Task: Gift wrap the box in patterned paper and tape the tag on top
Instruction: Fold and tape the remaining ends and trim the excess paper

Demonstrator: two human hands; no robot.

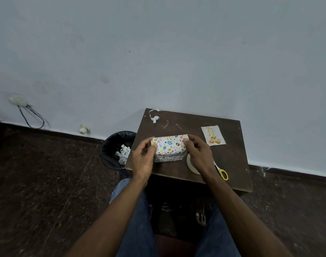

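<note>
Patterned-paper box [169,147], gripped between left hand [142,158], right hand [200,154]

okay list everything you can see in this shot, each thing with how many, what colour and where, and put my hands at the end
box: one, white patterned wrap, table centre, held at both ends
tag: one, cream with gold print, flat on table right of box
tape roll: one, whitish, under the right wrist, partly hidden
scissors: one, yellow handles, table's near right
paper scrap: one curled strip, white, table's far left corner
table: one, dark brown, against the wall
bin: one, black liner, floor left of table, paper offcuts inside
cables: a few, dark, hanging from a wall socket far left
left hand: grips box's left end
right hand: grips box's right end
</note>
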